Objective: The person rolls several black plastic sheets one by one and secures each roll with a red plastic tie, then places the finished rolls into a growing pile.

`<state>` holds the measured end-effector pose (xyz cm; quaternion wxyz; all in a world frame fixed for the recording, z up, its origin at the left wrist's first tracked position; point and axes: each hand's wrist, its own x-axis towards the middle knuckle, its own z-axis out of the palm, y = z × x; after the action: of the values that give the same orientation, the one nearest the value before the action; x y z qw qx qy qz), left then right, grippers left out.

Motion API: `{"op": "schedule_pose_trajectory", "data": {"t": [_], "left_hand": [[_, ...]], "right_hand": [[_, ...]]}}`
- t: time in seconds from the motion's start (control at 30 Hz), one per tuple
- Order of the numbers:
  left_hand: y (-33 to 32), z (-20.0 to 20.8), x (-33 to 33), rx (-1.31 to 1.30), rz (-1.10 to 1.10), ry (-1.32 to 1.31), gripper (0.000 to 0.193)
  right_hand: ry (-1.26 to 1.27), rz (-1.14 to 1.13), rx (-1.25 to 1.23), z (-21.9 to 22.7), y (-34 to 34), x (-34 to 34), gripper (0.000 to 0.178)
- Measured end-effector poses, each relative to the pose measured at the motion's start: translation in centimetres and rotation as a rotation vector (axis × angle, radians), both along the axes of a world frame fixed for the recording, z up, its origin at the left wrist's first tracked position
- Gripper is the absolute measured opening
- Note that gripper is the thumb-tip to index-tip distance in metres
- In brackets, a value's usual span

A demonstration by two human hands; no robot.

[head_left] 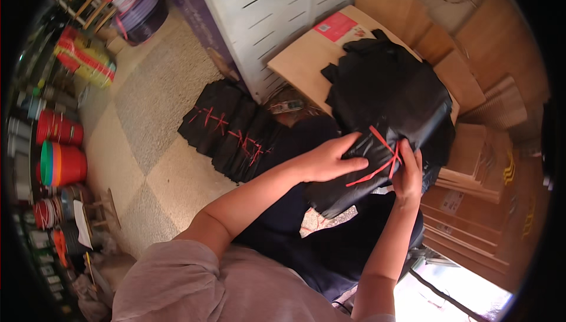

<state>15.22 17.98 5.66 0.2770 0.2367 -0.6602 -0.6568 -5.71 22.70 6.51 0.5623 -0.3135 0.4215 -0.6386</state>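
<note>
Above my lap is a bundle of black plastic bags (336, 195), tied round with red string (384, 156). My left hand (333, 158) grips its left side, the thumb lying on top and the other fingers partly hidden. At the bundle's right side, by the knot, my right hand (407, 172) holds it with curled fingers. Just beyond, a larger loose pile of black plastic bags (383, 86) covers much of a wooden board. On the floor to the left lie several tied bundles (227, 127) in a row, each with red string.
A white slotted metal panel (271, 18) stands behind the wooden board (303, 65). Stacked cardboard (471, 169) fills the right side. Along the left are colourful plastic buckets (62, 163), a yellow-and-red package (85, 57) and a purple tub (141, 18). The floor (141, 110) is tiled.
</note>
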Motion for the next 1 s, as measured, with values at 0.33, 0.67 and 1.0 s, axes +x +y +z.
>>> {"op": "schedule_pose_trajectory", "data": {"t": [0.33, 0.67, 1.0], "left_hand": [[2.7, -0.4, 16.9, 0.251, 0.085, -0.168, 0.056], [-2.0, -17.4, 35.7, 0.216, 0.563, -0.440, 0.056], [-3.2, -27.9, 31.4, -0.050, 0.171, -1.615, 0.106]], "right_hand": [[0.458, 0.099, 0.164, 0.7, 0.1, 13.0, 0.050], [0.439, -0.118, 0.224, -0.2, -0.1, 11.3, 0.044], [0.526, -0.331, 0.369, -2.1, 3.6, 7.4, 0.031]]}}
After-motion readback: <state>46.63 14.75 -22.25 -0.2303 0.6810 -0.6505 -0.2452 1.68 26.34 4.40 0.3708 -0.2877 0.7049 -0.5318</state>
